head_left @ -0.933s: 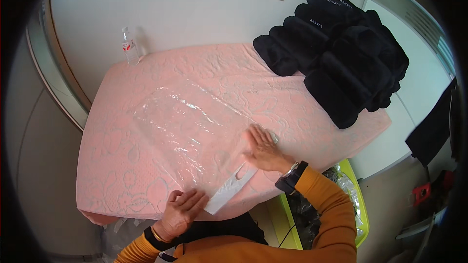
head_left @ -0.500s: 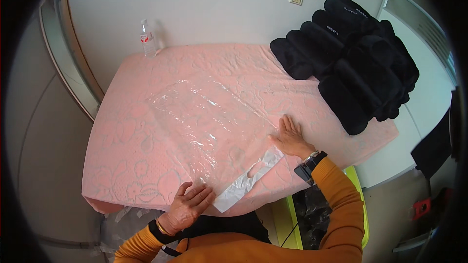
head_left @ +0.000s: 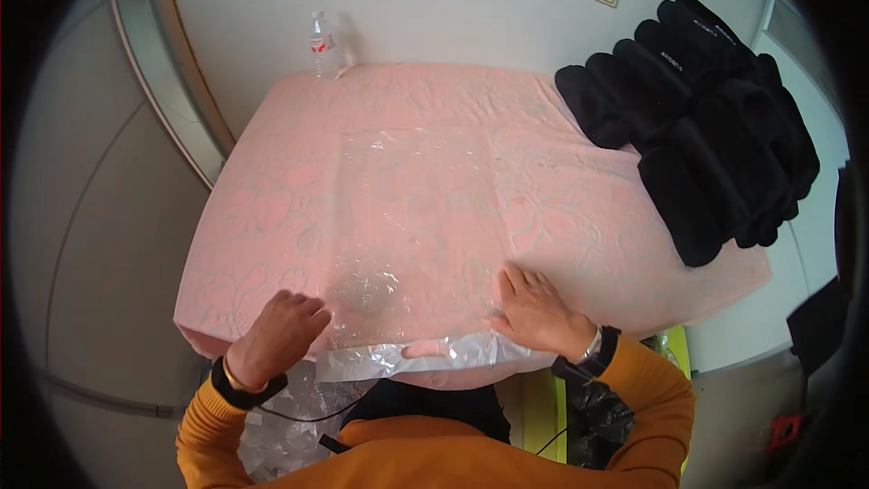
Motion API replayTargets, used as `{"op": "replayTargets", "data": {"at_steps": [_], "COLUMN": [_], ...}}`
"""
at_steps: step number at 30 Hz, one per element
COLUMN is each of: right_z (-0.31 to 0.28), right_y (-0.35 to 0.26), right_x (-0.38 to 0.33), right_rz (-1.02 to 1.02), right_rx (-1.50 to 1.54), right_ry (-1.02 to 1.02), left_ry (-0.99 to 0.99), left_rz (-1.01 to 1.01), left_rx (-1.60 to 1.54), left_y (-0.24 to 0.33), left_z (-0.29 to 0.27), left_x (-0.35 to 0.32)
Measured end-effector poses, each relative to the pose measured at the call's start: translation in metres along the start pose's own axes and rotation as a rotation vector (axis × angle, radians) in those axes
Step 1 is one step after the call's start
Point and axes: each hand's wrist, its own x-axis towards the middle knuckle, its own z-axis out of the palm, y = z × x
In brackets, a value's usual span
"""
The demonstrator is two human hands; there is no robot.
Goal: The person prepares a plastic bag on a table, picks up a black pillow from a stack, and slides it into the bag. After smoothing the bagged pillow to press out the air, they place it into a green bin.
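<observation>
The clear plastic bag (head_left: 416, 226) already lies spread on the pink-covered tabletop (head_left: 244, 217), wrinkles remaining near its white handle strip (head_left: 362, 363), the left hand's (head_left: 277, 335) fingers curled by its left edge, grip unclear, the right hand (head_left: 540, 312) at its right edge, thumb and fingers apart.

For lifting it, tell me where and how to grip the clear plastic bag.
I'd grip the white strip, fingers through its elongated hole, from the near side: it forms the near end of the clear plastic bag, whose rest lies flat, likely harder to pinch.
</observation>
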Motion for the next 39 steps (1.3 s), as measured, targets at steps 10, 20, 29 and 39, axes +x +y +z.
{"op": "replayTargets", "data": {"at_steps": [10, 20, 29, 39], "right_z": [0.063, 0.057, 0.047, -0.02], "right_y": [0.013, 0.03, 0.04, 0.048], "right_x": [0.012, -0.008, -0.028, 0.042], "right_rz": [-0.213, -0.085, 0.003, -0.074], "right_rx": [-0.04, 0.0, -0.051, -0.057], "right_ry": [0.315, 0.231, 0.108, 0.401], "left_ry": [0.262, 0.255, 0.217, 0.18], "left_rz": [0.202, -0.026, -0.094, 0.0], "left_rx": [-0.145, 0.001, -0.08, -0.295], "left_y": [0.021, -0.019, -0.035, -0.067], "left_z": [0.064, 0.067, 0.069, -0.01], "left_x": [0.069, 0.039, 0.032, 0.099]}}
